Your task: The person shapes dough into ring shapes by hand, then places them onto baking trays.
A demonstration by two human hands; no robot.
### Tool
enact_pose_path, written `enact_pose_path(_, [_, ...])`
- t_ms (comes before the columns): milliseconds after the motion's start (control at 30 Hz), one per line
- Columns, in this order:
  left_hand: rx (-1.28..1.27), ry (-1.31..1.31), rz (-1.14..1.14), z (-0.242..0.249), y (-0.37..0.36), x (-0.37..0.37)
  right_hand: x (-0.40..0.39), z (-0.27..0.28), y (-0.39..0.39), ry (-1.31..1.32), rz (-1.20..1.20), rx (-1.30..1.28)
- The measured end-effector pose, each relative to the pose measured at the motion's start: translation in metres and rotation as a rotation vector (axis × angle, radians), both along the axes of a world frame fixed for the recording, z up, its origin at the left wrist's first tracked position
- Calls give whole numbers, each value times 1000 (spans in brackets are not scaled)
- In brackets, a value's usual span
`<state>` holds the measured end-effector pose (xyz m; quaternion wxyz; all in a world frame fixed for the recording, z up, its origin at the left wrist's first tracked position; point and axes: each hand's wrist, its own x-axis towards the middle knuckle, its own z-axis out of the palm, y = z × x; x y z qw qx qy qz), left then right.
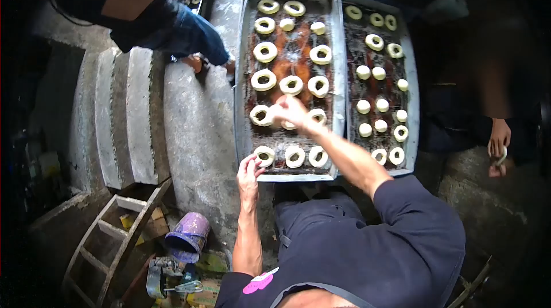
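Two dark metal trays side by side hold pale dough rings and small dough balls. My left hand (249,173) is at the near left corner of the left tray (241,96), fingers loosely spread and right at the edge of a dough ring (264,164). My right hand (290,110) reaches over the middle of that tray, smeared by motion. It overlaps the right edge of another dough ring (253,115) and partly hides one more below it. A dough ring (291,92) lies just beyond my knuckles.
The right tray (410,90) carries rings and several dough balls (379,73). A person (166,21) stands at far left, near another tray; other people's hands (499,136) show at right. Concrete steps (146,116), a wooden ladder (106,250) and a purple bucket (192,227) are at left.
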<state>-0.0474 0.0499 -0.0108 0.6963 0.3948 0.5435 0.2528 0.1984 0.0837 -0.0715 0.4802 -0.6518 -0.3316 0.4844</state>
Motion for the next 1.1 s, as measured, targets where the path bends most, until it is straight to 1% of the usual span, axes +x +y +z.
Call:
enact_pose_path(33, [-93,-60,-1,6,-6,16,-20,-7,-34,67,108,-17])
enact_pose_path(67, [-249,-73,-66,1,-14,25,-34,38,-68,516,32,-109])
enact_pose_path(100, [-278,-115,-74,17,-27,44,-46,48,-102,502,-72,-144])
enact_pose_path(133, [-173,-160,-220,15,-42,53,-51,74,-132,538,-161,-151])
enact_pose_path(167, [-67,-205,-366,13,-57,59,-50,75,-159,595,-208,-177])
enact_pose_path(200, [37,-172,-327,20,-75,71,-44,87,-181,661,-254,-121])
enact_pose_path(233, [9,-148,-332,23,-89,79,-38,98,-204,728,-295,-65])
enact_pose_path(300, [-53,-219,-400,36,-114,96,-15,104,-244,580,-182,-72])
enact_pose_path(367, [3,-238,-451,50,-137,115,-4,105,-270,459,-207,-42])
enact_pose_path(400, [-19,-290,-432,54,-149,125,4,113,-278,447,-203,-43])
enact_pose_path(433, [-42,-340,-410,59,-161,134,12,119,-284,281,-198,-28])
enact_pose_path(467, [-20,-318,-464,63,-172,141,20,126,-290,320,-231,71])
enact_pose_path(500, [4,-295,-509,69,-183,146,30,138,-293,178,-253,114])
enact_pose_path(533, [1,-390,-486,65,-197,149,39,150,-295,131,-246,136])
enact_pose_path(567, [-16,-396,-480,72,-206,151,43,159,-299,88,-231,157])
enact_pose_path(633, [92,-400,-414,93,-204,157,39,166,-306,-233,-227,102])
enact_pose_path(667, [36,-461,-333,108,-199,156,35,153,-311,-323,-190,147])
enact_pose_path(700, [74,-475,-347,113,-189,153,33,158,-319,-375,-48,75])
enact_pose_path(767, [-40,-716,-266,124,-192,150,30,150,-331,-645,76,71])
enact_pose_path(800, [-69,-734,-278,120,-197,147,36,158,-331,-503,41,19])
enact_pose_path(833, [-138,-678,-294,127,-206,143,48,164,-319,-329,-76,45])
enact_pose_path(867, [-108,-517,-504,122,-209,135,54,171,-316,-77,-162,67])
enact_pose_path(900, [-80,-349,-704,127,-210,131,55,186,-312,176,-242,82])
enact_pose_path(933, [-124,-394,-662,132,-209,129,46,184,-307,376,-274,197])
enact_pose_path(967, [-116,-428,-556,138,-202,128,33,177,-304,603,-283,224])
enact_pose_path(1033, [-46,-623,-214,146,-177,126,13,179,-308,702,-82,172])
enact_pose_path(1067, [-108,-683,-202,135,-161,116,8,183,-307,797,39,99])
enact_pose_path(1100, [-157,-669,-262,128,-157,112,8,192,-302,787,-2,124])
